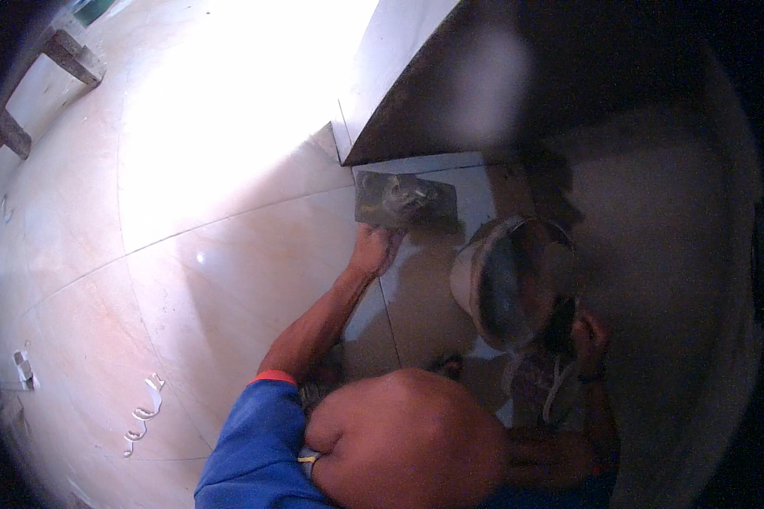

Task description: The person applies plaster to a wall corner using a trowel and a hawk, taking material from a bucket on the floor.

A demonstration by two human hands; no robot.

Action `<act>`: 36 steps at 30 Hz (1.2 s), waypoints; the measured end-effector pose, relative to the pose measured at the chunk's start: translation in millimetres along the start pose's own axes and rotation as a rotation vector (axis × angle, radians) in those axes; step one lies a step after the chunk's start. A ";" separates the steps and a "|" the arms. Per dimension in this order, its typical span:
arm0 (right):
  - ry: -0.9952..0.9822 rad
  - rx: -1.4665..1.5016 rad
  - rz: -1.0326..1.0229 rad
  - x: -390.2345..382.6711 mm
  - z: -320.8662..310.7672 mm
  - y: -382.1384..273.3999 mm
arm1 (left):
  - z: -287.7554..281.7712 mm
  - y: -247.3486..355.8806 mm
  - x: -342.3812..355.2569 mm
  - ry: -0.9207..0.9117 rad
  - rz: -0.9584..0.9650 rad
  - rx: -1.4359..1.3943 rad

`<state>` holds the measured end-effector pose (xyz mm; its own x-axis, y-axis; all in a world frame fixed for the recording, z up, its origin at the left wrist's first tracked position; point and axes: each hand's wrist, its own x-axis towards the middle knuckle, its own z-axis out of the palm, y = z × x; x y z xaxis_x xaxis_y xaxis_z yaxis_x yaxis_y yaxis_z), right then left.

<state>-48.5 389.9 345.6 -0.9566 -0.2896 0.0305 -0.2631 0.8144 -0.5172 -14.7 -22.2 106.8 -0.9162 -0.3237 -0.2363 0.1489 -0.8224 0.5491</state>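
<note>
My left hand [375, 246] holds up a flat, dark rectangular board [372, 204] from below, with a lump of grey wet material [403, 193] on top. To its right a round, dirty bucket [469, 280] stands on the floor, its inside in shadow. Beside the bucket's right side my right hand [590, 335] has curled fingers at a dark object [560, 321], too dim to make out. My bare bent leg [403, 433] fills the lower middle, and a foot in a sandal [536, 382] shows below the bucket.
A white panel with a dark underside [375, 76] rises beyond the board. Pale floor tiles [212, 322] are brightly lit at the upper left and shadowed at right. White curled scraps [144, 411] lie at lower left; rough block-like supports [72, 55] are at the far upper left.
</note>
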 end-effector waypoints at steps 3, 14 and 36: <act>-0.016 -0.049 0.036 -0.5 3.2 -1.8 | -8.1 4.8 12.8 0.032 -0.030 0.014; -0.384 -0.268 0.245 13.6 21.9 -5.1 | 9.1 -3.8 63.8 0.053 0.202 -0.300; -0.694 0.111 0.027 136.1 123.8 -198.8 | 103.2 57.6 59.8 0.187 0.205 -0.237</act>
<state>-110.9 126.4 346.7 -0.6522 -0.5538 -0.5176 -0.1906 0.7808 -0.5950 -99.3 -40.6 207.0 -0.7775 -0.5554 -0.2950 0.4251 -0.8098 0.4044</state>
